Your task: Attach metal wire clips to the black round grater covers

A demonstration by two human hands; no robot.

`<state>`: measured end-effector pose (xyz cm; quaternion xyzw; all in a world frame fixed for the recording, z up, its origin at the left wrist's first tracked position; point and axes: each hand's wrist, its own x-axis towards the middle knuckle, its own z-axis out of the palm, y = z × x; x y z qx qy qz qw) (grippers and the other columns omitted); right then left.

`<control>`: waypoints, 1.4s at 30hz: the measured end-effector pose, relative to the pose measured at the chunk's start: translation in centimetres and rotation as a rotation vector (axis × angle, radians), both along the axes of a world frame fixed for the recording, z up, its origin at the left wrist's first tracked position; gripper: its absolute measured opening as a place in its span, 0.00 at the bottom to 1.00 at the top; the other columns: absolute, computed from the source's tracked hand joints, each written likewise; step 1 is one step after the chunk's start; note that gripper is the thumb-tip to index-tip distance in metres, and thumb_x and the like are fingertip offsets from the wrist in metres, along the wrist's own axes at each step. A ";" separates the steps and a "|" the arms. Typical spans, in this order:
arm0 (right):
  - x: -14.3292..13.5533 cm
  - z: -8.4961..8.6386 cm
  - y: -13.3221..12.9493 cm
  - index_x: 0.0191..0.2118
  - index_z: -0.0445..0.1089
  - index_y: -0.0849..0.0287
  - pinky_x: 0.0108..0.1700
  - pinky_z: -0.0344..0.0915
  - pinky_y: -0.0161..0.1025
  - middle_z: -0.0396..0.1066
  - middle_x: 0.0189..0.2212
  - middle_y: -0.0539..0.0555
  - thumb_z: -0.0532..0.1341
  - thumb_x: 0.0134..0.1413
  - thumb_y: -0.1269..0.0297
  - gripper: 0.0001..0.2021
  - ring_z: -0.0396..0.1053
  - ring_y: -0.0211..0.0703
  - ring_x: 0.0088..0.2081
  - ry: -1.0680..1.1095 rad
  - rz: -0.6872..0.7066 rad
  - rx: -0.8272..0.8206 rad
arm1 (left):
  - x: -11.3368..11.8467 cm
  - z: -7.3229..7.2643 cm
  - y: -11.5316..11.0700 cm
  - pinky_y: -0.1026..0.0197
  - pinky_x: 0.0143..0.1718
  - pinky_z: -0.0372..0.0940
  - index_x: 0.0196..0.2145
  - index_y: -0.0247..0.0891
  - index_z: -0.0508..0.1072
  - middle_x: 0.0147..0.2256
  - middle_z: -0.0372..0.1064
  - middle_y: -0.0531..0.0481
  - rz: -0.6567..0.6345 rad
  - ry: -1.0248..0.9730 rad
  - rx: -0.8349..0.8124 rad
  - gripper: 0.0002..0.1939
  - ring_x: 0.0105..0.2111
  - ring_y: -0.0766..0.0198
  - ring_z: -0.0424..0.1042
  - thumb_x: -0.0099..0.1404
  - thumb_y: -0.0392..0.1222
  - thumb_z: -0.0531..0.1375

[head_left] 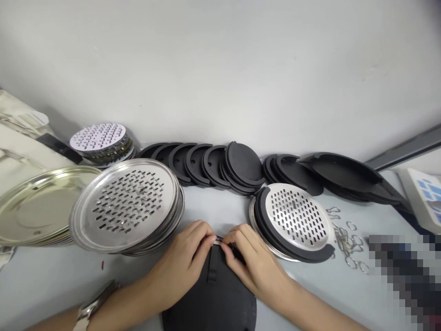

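Both hands meet at the far edge of a black round plate (220, 301), which lies in front of me with a short raised strip on it. A small shiny metal piece (217, 241), thin like bent wire, spans the gap between my fingertips there. My left hand (189, 253) pinches its left end between thumb and forefinger. On the other side, my right hand (250, 259) is closed with its fingertips at the right end. The fingers hide most of the piece, so its full shape does not show.
Stacked metal grater discs (129, 207) stand left, beside gold-coloured plates (41, 207). At right, a grater disc (296, 216) sits in a black holder (322, 253). Loose wire clips and rings (349, 241) lie farther right. Black holders (244, 165) line the wall.
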<state>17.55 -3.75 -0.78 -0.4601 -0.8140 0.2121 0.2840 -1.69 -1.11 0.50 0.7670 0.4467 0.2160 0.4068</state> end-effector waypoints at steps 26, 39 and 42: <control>0.0 0.1 0.1 0.36 0.59 0.58 0.35 0.62 0.39 0.61 0.31 0.53 0.50 0.67 0.71 0.06 0.61 0.43 0.34 -0.043 0.038 -0.004 | 0.1 -0.2 0.1 0.66 0.29 0.55 0.30 0.40 0.61 0.26 0.59 0.57 0.050 -0.012 0.021 0.09 0.26 0.69 0.60 0.70 0.38 0.50; 0.1 0.1 0.2 0.34 0.57 0.57 0.33 0.61 0.38 0.61 0.30 0.52 0.51 0.66 0.73 0.07 0.61 0.42 0.33 -0.042 0.046 0.054 | 0.2 0.0 0.3 0.66 0.28 0.54 0.28 0.39 0.61 0.24 0.58 0.58 0.070 -0.036 -0.002 0.10 0.25 0.69 0.59 0.68 0.37 0.53; 0.1 0.1 0.1 0.34 0.57 0.57 0.33 0.62 0.38 0.60 0.30 0.52 0.51 0.65 0.73 0.08 0.61 0.43 0.33 -0.042 0.042 0.057 | 0.2 0.0 0.4 0.66 0.28 0.54 0.28 0.39 0.61 0.25 0.58 0.57 0.067 -0.041 -0.022 0.10 0.26 0.68 0.59 0.68 0.38 0.53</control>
